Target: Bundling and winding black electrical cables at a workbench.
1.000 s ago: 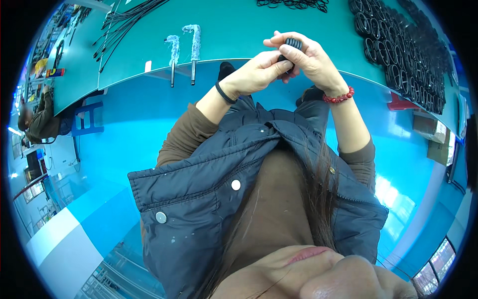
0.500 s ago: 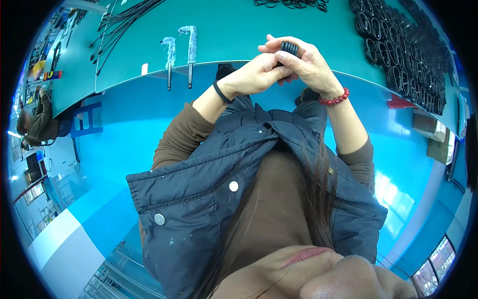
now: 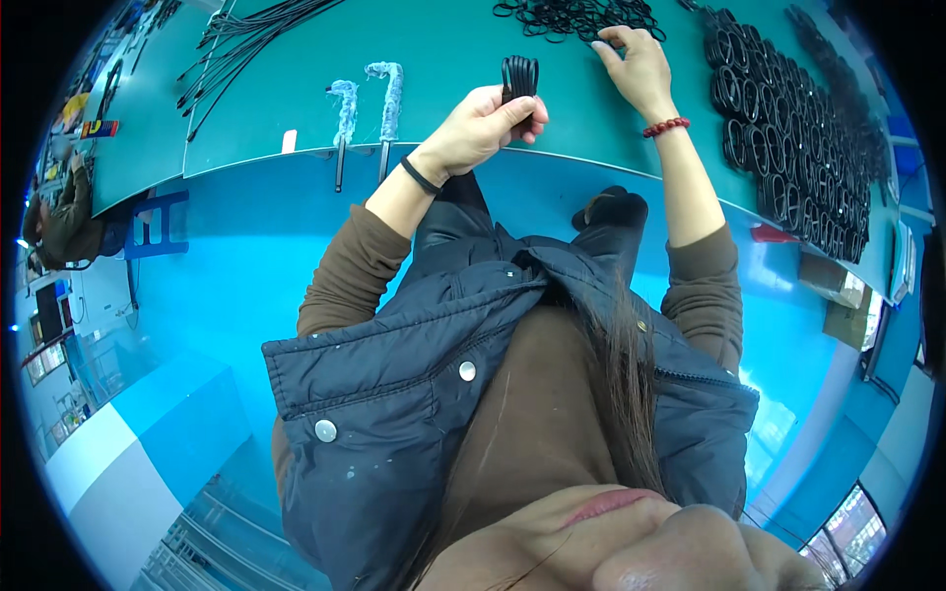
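Note:
My left hand (image 3: 480, 130) is closed around a small stack of black rubber rings (image 3: 519, 77), held upright over the green table (image 3: 443, 59). My right hand (image 3: 636, 69) reaches farther out, fingers spread, fingertips touching a loose pile of black rings (image 3: 576, 15) at the table's far side. A red bead bracelet sits on my right wrist and a black band on my left.
Rows of bundled black rings (image 3: 788, 128) cover the table's right side. Two foam-wrapped upright rods (image 3: 367, 103) stand at the table's near edge, left of my hands. Black cables (image 3: 251, 34) lie at the far left. Another person (image 3: 64, 212) sits at the left.
My hands have separated. The right hand left the ring stack and reached out to the loose pile; the left hand keeps the stack.

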Demonstrator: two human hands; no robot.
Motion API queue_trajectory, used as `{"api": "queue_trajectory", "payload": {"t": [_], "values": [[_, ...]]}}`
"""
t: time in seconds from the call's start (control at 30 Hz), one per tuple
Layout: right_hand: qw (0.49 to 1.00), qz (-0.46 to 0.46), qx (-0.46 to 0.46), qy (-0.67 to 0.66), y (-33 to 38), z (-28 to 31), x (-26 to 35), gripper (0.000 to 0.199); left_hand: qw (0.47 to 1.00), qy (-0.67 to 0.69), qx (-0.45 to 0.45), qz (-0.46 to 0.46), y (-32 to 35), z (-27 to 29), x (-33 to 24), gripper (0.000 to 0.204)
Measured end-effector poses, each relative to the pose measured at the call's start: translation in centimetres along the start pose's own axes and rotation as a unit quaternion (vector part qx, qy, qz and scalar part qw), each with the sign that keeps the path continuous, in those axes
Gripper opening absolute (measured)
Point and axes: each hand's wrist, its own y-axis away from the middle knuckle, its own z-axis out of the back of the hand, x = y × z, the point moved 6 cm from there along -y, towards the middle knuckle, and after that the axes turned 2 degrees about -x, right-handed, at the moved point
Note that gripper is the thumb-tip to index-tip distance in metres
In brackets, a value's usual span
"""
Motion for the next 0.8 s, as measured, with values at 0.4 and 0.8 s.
{"api": "queue_trajectory", "payload": {"t": [0.4,0.8], "values": [[0.999,-0.02,0.012,-0.022,-0.2,-1.9,-1.8,0.014,0.997,0.01,-0.054,-0.054,-2.0,1.8,-1.2,0.02],[0.956,-0.116,0.031,-0.27,1.5,-1.3,-1.2,0.012,0.989,-0.054,-0.099,-0.095,-3.2,2.3,-1.9,0.019]]}}
